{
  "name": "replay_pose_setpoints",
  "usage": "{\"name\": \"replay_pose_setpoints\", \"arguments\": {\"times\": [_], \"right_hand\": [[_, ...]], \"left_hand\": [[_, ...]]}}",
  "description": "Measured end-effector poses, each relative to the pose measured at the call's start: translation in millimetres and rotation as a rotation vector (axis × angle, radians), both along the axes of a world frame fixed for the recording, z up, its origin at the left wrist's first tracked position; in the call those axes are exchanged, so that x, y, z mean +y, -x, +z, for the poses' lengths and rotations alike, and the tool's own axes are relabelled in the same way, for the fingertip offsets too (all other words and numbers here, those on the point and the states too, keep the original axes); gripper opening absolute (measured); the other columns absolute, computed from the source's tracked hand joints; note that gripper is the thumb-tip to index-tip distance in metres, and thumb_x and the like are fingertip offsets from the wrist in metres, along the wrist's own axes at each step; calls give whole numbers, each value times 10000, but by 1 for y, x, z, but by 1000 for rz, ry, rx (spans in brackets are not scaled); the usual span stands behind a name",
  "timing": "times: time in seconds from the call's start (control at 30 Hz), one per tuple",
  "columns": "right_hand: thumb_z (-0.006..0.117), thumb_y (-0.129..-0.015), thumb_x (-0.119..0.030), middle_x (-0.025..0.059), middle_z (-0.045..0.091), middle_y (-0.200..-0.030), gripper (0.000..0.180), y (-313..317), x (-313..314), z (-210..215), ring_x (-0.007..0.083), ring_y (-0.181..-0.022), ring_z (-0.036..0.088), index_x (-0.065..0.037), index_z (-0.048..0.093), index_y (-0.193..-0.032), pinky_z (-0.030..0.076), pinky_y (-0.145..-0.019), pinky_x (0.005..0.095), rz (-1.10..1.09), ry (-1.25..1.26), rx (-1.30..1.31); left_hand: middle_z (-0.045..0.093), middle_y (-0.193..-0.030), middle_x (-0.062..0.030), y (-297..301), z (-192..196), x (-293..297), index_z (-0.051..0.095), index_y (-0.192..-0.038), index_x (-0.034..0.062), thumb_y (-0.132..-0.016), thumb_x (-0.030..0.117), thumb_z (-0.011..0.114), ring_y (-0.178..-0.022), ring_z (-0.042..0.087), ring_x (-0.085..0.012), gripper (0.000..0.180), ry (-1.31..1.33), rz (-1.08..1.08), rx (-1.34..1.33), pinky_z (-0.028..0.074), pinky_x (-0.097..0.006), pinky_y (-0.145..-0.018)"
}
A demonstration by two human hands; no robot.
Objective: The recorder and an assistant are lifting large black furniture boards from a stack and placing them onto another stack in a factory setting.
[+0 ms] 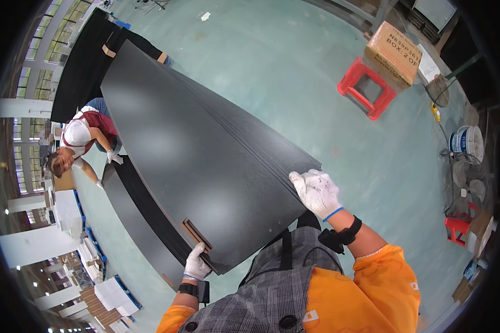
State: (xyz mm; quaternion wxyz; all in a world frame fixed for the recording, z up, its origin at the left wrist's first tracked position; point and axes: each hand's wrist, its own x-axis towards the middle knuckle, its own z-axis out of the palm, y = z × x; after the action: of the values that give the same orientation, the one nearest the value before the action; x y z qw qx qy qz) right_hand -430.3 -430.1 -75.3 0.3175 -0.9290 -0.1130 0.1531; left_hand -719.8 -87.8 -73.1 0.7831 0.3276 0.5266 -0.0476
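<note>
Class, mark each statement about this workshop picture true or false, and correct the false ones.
1. Both of the wearer's hands are gloved. True: left hand and right hand wear white gloves.
2. The right hand grips the dark panel at its edge. True.
3. The red stool stands on top of the panel. False: it stands on the green floor, apart from the panel.
4. The cardboard box rests partly on the stool. True.
5. No one else is in view. False: a co-worker crouches at the panel's left.
</note>
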Motion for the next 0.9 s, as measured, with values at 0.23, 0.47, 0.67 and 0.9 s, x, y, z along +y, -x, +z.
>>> {"name": "replay_pose_setpoints", "arguments": {"times": [0.23, 0.47, 0.67, 0.9], "right_hand": [[468, -964, -527, 146, 669, -871, 548, 13, 8, -6, 339, -886, 655, -56, 693, -799, 524, -793, 420, 70, 3, 85], [534, -942, -502, 159, 656, -877, 477, 18, 7, -8, 337, -878, 650, -56, 684, -866, 525, -794, 429, 49, -36, -20], [545, -928, -527, 168, 652, -878, 504, 15, 6, -9, 341, -885, 648, -46, 690, -889, 523, -796, 426, 81, -16, -45], [599, -899, -521, 169, 649, -865, 499, 9, 2, -8, 341, -879, 643, -33, 695, -859, 521, -785, 420, 32, -114, -10]], "left_hand": [[654, -1120, -108, 7, -2, 8, 591, -1134, 50, -893, 174, 649, -1037, 643, -294, 277, -42, 8, 0, 517, -490, -942], [636, -1147, -120, -10, 5, -8, 542, -1226, 27, -951, 211, 605, -1043, 640, -288, 336, -143, 44, 59, 533, -481, -924], [626, -1162, -101, -13, 4, -11, 537, -1254, 55, -958, 225, 606, -1063, 624, -278, 349, -139, 56, 54, 530, -480, -922], [609, -1186, -89, -19, 6, -17, 517, -1281, 92, -944, 272, 629, -1087, 606, -278, 398, -79, 60, 35, 517, -496, -933]]}}
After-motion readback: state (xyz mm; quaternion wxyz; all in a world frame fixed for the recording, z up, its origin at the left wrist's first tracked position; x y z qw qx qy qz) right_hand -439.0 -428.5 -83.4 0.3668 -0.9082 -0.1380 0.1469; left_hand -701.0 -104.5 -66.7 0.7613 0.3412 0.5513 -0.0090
